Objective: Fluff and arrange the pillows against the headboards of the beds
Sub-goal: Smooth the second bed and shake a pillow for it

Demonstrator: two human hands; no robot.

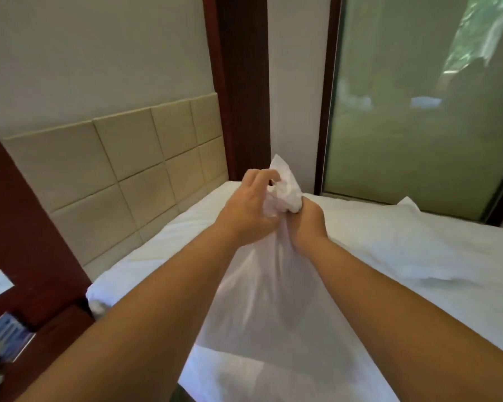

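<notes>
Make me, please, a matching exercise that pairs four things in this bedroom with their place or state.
Things: 1 held pillow; 2 second pillow; 3 headboard; 4 glass panel.
Descriptions: A beige padded squares, left; B lying flat on the bed; C greenish, right; D bunched top gripped by left hand and right hand.
Pairs: 1-D; 2-B; 3-A; 4-C.

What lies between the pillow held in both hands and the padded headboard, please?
Only bare white bed sheet, as the head view shows: nothing rests on it between the pillow and the headboard.
</notes>
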